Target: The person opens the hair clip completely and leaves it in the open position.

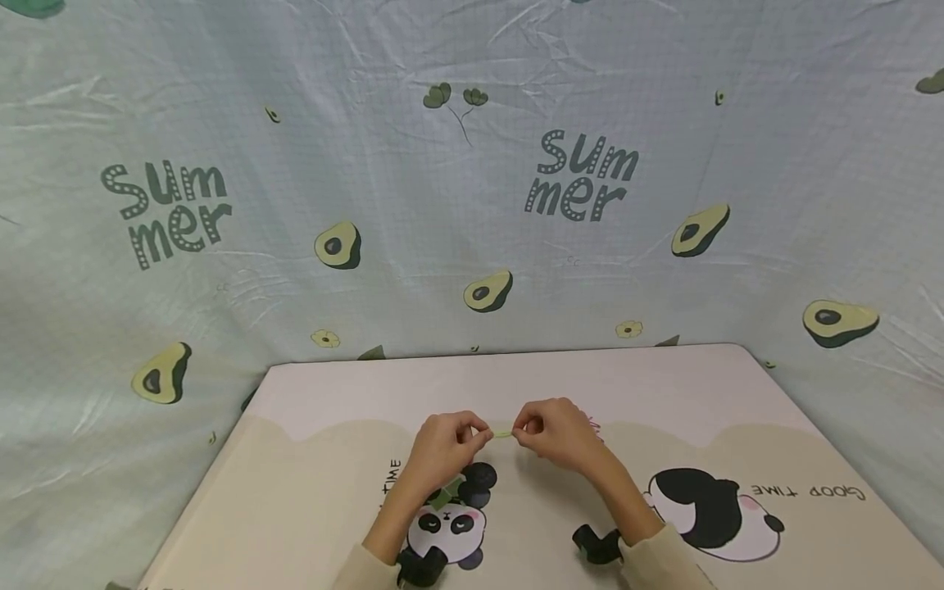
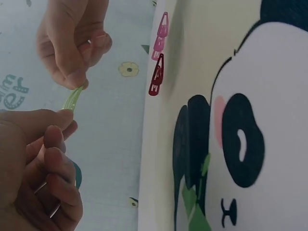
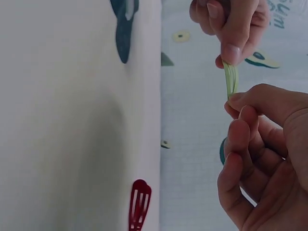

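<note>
A light green snap hair clip [image 1: 502, 434] spans the small gap between both hands, above the table. One end is pinched between the thumb and forefinger of my left hand [image 1: 446, 447]. Thumb and forefinger of my right hand [image 1: 558, 430] grip the other end. In the left wrist view the green hair clip [image 2: 71, 99] looks slim, its ends covered by fingertips; the right wrist view shows the green hair clip [image 3: 231, 78] with a slit along it. A dark red hair clip [image 3: 139, 185] lies on the table near the right hand.
Pink hair clips [image 2: 163, 32] lie in line with the red one, partly behind the right hand in the head view. The table [image 1: 324, 475] has a printed panda cover. Behind it hangs an avocado-patterned curtain [image 1: 413, 287]. Black devices [image 1: 422, 567] sit at both wrists.
</note>
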The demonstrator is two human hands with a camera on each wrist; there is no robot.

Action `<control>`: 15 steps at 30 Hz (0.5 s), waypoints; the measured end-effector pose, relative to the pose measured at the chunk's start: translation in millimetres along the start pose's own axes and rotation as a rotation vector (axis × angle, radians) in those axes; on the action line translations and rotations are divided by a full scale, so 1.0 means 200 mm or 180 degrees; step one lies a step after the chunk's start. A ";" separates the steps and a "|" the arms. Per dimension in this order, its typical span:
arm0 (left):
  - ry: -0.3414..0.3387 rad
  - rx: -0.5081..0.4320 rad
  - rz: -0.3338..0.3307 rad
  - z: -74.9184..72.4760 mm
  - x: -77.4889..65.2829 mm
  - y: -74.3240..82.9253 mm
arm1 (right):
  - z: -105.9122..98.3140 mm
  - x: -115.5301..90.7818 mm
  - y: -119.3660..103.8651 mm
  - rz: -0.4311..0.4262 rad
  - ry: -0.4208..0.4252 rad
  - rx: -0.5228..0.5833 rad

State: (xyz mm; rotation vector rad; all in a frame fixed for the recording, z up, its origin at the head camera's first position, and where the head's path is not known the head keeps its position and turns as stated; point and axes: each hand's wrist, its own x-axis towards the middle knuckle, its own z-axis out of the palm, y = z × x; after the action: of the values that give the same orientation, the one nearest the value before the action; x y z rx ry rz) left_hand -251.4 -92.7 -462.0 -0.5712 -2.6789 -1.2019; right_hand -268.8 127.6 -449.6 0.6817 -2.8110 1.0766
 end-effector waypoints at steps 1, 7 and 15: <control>0.0033 0.0027 0.0020 0.00 0.00 0.01 | -0.01 0.00 -0.01 -0.0012 0.0010 -0.0010; 0.0168 -0.0022 0.0110 -0.03 -0.02 0.05 | -0.05 -0.02 -0.04 -0.0175 0.0063 -0.0032; 0.0278 -0.0098 0.0231 -0.05 -0.03 0.08 | -0.09 -0.06 -0.06 -0.0363 0.0096 0.0033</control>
State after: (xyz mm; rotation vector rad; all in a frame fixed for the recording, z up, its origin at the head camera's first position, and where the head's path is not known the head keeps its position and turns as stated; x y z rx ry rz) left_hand -239.5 -92.0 -446.7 -0.6006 -2.5492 -1.2213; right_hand -255.5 136.4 -430.4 0.8088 -2.7062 1.0733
